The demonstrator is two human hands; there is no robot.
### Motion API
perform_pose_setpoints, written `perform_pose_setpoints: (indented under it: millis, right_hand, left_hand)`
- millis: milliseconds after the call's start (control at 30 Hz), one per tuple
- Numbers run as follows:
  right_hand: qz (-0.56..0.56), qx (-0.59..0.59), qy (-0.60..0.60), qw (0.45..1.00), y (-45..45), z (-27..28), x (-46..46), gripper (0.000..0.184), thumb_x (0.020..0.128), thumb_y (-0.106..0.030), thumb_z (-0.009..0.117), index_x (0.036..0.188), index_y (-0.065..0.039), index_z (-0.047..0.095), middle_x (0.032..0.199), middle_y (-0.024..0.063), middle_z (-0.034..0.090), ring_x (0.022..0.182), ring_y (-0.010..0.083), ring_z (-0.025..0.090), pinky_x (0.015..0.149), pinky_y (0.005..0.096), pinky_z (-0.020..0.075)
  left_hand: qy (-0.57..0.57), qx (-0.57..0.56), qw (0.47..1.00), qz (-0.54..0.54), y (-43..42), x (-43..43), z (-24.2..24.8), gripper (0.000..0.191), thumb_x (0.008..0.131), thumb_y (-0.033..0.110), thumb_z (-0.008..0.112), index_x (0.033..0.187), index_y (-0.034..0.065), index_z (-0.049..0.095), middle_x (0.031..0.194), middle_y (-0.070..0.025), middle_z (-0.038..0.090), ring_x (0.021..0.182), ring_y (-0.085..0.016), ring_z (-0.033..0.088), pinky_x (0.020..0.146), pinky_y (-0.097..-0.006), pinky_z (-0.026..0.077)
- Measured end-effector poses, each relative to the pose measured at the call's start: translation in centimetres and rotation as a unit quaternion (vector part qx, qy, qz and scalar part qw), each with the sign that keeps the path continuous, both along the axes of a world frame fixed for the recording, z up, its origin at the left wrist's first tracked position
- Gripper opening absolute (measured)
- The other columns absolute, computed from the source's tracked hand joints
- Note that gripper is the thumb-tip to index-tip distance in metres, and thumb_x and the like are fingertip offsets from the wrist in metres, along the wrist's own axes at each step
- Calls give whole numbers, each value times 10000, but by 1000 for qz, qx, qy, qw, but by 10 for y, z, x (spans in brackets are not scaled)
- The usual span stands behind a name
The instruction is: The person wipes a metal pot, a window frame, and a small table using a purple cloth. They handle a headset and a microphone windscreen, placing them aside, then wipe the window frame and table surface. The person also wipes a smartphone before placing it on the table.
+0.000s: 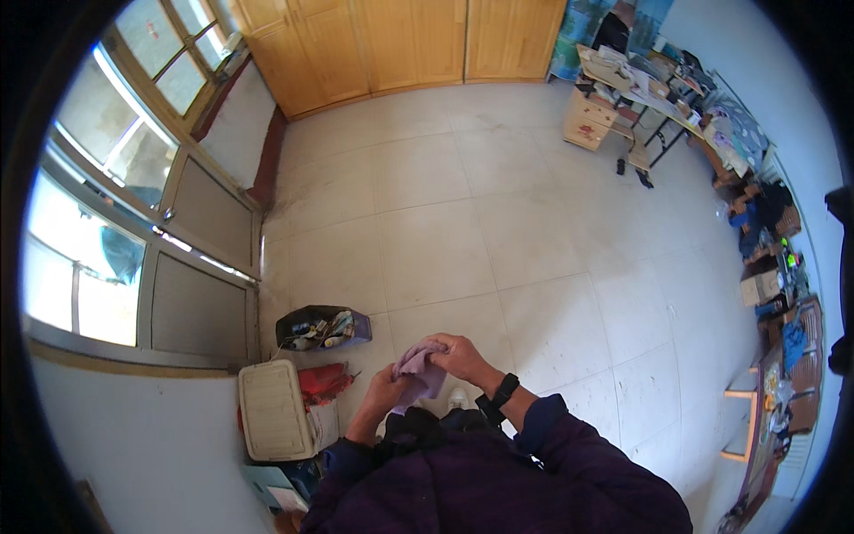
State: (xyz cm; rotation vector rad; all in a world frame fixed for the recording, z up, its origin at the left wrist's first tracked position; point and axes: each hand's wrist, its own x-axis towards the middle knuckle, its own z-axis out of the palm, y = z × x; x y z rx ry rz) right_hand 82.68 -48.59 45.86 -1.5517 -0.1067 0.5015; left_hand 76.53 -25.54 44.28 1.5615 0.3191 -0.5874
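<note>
A light purple cloth point(423, 377) is bunched between my two hands in front of my body, and its lower part hangs down. My left hand point(385, 392) grips its left side. The upper right part of the cloth is pinched in my right hand point(460, 360), whose wrist bears a black band. Below the cloth, a white shoe point(458, 399) shows on the tiled floor.
A dark bin with bottles point(360, 330) stands ahead on the left, near the door point(200, 310). Beside me at left are a lidded beige box point(275, 410) and a red bag point(323, 382). Cluttered furniture lines the right wall; wooden cupboards point(413, 40) stand at the far side.
</note>
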Motion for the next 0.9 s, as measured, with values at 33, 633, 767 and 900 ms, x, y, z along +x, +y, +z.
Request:
perform_pose_setpoints:
  millis: [33,633,767,900]
  right_hand:
    - [-6,3,-26,1000,-1,-1,1,348,858,-84,704,1202,-35,721,1021,122,771,934,173,720,861,330,576]
    - [-166,-56,-46,983,6,20,38,459,827,-143,759,1259,-4,691,1096,128,740,977,199,702,871,330,560]
    - [-179,-109,-85,974,-5,14,36,471,824,-154,789,1263,-15,695,1135,126,722,996,220,692,877,336,546]
    - [-199,-118,-89,969,-38,7,45,456,788,-150,783,1224,-38,715,1085,152,723,954,271,712,834,361,560]
  left_hand:
    - [-6,48,999,-18,-1,8,-6,339,967,118,657,1280,-11,657,1101,-50,721,984,-147,669,871,-312,554]
    - [49,88,965,-242,-12,189,10,211,873,93,683,1057,-9,695,856,-97,732,729,-183,693,635,-350,551]
    - [19,97,957,-274,-40,203,-6,230,909,83,660,1117,-6,701,968,-99,735,845,-163,672,708,-351,545]
    - [42,61,951,-299,-65,217,-22,226,939,88,626,1127,-15,699,965,-105,737,838,-176,675,703,-372,541]
